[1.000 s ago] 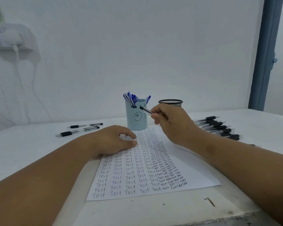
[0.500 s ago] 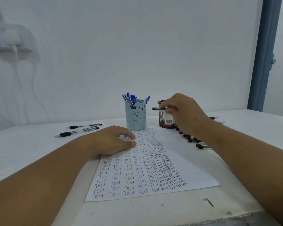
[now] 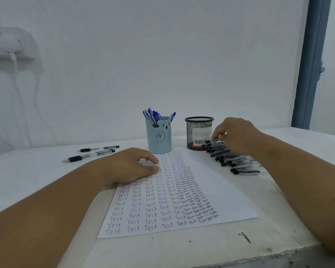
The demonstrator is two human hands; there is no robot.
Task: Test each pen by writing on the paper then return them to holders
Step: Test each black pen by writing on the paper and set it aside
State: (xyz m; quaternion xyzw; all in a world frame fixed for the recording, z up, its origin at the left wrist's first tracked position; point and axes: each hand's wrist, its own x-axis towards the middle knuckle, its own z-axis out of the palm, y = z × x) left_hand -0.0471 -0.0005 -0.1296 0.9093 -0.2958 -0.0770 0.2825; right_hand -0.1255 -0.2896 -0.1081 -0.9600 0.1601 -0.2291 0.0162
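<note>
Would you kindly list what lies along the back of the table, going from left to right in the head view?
Loose black pens → blue bear pen holder holding blue pens → black mesh pen holder → right hand reaching onto the row of black pens.

The paper point(image 3: 182, 192) carries the handwritten word "Test" repeated in columns, while behind it the mesh holder point(image 3: 199, 133) bears a label with a barcode, its print too small to read.
</note>
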